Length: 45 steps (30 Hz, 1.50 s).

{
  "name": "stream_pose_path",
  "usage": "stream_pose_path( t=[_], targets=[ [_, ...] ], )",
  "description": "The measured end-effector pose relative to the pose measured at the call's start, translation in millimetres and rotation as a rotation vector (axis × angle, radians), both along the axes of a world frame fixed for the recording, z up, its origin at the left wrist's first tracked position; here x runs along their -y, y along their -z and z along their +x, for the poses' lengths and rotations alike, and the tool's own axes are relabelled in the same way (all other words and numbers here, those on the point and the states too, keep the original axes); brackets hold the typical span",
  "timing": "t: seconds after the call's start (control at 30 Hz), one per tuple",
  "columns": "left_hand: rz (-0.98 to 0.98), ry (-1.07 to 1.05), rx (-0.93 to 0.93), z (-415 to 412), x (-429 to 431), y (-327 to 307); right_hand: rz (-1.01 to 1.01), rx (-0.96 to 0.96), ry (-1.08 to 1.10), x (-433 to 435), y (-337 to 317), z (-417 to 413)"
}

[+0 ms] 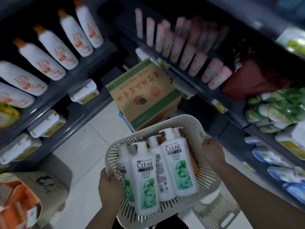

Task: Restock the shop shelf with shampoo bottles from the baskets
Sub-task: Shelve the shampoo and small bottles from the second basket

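I hold a cream slotted basket [189, 123] in front of me, above the floor. Several white CLEAR shampoo pump bottles [146, 182] with green labels lie in it. My left hand [109, 187] grips the basket's near left rim. On the right rim, my right hand [212, 152] curls over the edge. A dark shelf [212, 95] on the right carries rows of pink bottles [186, 52]. The shelf [79, 70] on the left carries white bottles with orange caps [49, 47].
A cardboard box [145, 95] stands on the tiled floor ahead between the shelves. A second cream basket [217, 210] sits below the held one. At the lower left stands a beige stool [49, 182] beside a basket holding orange packs [18, 199]. Green packets [274, 111] fill the right shelf.
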<state>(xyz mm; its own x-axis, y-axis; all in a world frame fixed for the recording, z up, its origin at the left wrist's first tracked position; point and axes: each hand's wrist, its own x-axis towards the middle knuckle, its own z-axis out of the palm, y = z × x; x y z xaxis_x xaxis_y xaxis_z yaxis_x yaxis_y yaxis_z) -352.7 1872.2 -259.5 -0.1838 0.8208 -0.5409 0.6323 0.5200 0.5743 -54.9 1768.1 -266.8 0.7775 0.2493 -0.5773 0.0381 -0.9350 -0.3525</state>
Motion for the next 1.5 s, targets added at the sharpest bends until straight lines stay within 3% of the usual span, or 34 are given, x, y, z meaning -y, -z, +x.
stream_pose_path(
  t=[0.27,0.63,0.8,1.03,1.5],
  targets=[
    [0.046,0.038,0.117,7,-61,-96,0.024,0.06,0.046,-32,-104,3],
    [0.053,0.084,0.25,24,-172,-159,0.023,0.148,0.037,-116,-178,22],
    [0.042,0.089,0.207,35,-218,-157,0.053,0.182,-0.066,-160,-182,35],
    [0.067,0.024,0.184,64,-271,-133,0.182,0.021,0.067,-228,-157,74],
    [0.081,-0.061,0.13,115,-344,-93,0.021,0.068,-0.22,-311,-133,127]
  ],
)
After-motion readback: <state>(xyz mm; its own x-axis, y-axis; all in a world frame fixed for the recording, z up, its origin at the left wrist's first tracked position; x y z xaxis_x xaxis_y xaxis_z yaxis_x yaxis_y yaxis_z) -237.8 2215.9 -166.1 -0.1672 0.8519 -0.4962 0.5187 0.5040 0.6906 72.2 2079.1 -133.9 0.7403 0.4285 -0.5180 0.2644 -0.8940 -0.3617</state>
